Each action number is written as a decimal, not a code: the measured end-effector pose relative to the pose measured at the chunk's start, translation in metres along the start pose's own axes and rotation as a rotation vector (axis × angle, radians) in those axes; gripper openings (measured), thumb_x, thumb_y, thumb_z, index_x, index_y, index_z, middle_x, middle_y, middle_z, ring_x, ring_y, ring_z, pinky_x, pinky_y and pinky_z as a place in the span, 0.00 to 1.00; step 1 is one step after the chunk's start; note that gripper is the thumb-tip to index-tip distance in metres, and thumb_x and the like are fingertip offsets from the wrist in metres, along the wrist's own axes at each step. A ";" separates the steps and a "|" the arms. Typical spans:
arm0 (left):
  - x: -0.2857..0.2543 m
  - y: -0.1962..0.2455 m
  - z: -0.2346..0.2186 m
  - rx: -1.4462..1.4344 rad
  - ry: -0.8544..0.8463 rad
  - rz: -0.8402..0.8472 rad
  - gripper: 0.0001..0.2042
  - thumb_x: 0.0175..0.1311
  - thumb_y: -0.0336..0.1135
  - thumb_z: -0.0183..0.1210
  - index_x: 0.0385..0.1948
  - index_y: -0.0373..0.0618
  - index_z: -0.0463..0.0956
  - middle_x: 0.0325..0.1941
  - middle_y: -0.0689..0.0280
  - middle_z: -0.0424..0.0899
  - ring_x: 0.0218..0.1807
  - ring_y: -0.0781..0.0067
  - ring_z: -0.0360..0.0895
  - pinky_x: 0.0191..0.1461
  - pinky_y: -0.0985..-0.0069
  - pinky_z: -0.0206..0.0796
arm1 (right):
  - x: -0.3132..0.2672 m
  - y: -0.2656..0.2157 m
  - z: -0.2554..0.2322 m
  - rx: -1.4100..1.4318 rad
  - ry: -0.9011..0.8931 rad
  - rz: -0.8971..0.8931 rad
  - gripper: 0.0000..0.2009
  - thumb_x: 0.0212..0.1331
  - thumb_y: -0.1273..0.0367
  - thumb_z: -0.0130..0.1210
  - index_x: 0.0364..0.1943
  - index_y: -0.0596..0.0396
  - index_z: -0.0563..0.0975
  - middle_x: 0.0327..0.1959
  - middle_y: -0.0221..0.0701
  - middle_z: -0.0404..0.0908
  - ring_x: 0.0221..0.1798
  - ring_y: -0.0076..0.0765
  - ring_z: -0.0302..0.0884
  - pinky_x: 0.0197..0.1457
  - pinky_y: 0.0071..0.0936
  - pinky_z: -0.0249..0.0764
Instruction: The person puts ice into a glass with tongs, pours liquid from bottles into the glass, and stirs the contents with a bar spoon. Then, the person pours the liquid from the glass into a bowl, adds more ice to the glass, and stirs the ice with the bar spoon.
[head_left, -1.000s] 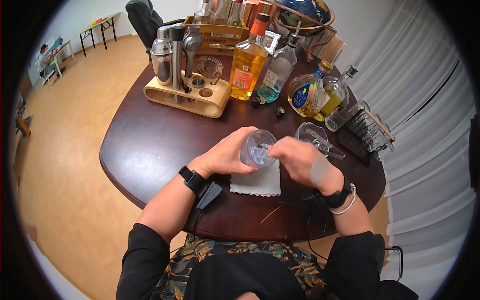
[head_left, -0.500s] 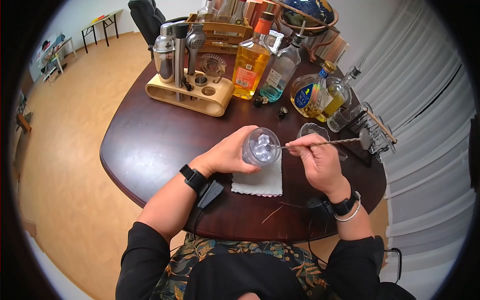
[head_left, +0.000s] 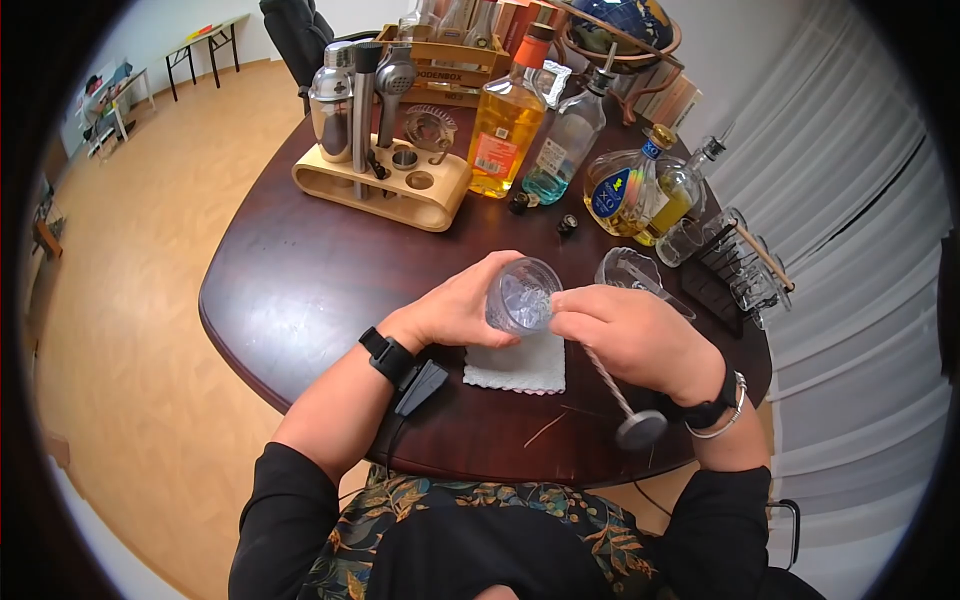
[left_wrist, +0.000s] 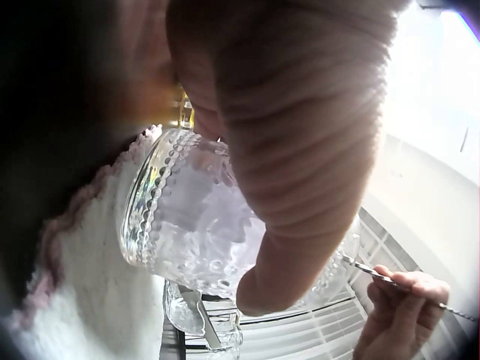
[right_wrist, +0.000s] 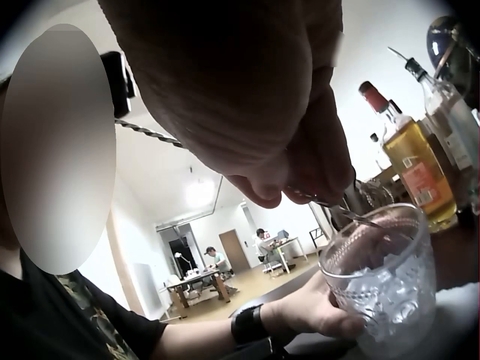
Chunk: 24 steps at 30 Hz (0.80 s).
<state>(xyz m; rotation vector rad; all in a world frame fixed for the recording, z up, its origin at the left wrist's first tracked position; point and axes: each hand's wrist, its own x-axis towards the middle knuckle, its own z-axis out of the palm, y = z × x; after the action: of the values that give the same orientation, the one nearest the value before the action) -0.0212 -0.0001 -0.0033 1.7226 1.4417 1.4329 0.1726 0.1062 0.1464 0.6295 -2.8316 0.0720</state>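
Observation:
My left hand (head_left: 455,308) grips a clear embossed glass (head_left: 524,300) round its side, over a white cloth (head_left: 514,374). Ice (right_wrist: 390,289) fills the lower part of the glass in the right wrist view. Between thumb and fingers, my right hand (head_left: 645,335) pinches a bar spoon (head_left: 612,388) with a twisted shaft, its lower end inside the glass. The spoon's flat disc end (head_left: 641,430) points back toward my body. In the left wrist view the tilted-looking glass (left_wrist: 191,217) is partly hidden by the left hand's thumb side.
A clear bowl with tongs (head_left: 630,270) stands just beyond my right hand, beside a rack of small glasses (head_left: 745,270). Bottles line the back: amber (head_left: 500,130), clear (head_left: 565,150) and XO (head_left: 620,190). At the back left is a wooden bar-tool stand (head_left: 430,205). Two dark stoppers (head_left: 567,224) lie nearby.
My right hand has turned the bar spoon about in the glass; its disc end swung from pointing right to pointing back toward me. The left hand and glass have stayed nearly in place.

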 end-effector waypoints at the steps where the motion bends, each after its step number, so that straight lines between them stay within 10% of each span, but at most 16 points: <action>1: 0.000 -0.002 0.000 -0.005 -0.003 0.007 0.45 0.38 0.37 0.74 0.62 0.40 0.56 0.57 0.54 0.72 0.61 0.59 0.70 0.65 0.68 0.62 | 0.000 0.005 0.006 0.045 -0.021 0.039 0.11 0.50 0.75 0.53 0.39 0.56 0.73 0.40 0.36 0.77 0.41 0.44 0.78 0.40 0.33 0.76; 13: 0.000 0.002 -0.001 -0.002 0.012 -0.012 0.45 0.39 0.37 0.74 0.62 0.40 0.56 0.56 0.54 0.73 0.59 0.60 0.71 0.64 0.69 0.62 | -0.019 0.028 0.057 0.973 0.424 0.803 0.05 0.67 0.75 0.47 0.39 0.63 0.74 0.35 0.33 0.79 0.38 0.27 0.82 0.43 0.23 0.80; 24: 0.000 0.006 -0.002 -0.076 -0.070 -0.110 0.48 0.38 0.38 0.75 0.64 0.42 0.52 0.59 0.57 0.70 0.63 0.64 0.66 0.67 0.69 0.57 | -0.032 0.020 0.052 1.149 0.621 0.758 0.06 0.70 0.72 0.46 0.42 0.61 0.71 0.39 0.35 0.79 0.42 0.30 0.82 0.48 0.25 0.81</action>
<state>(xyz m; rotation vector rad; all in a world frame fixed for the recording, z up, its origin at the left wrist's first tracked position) -0.0206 -0.0023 0.0021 1.6056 1.4044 1.3394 0.1812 0.1322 0.0885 -0.3316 -2.0070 1.7108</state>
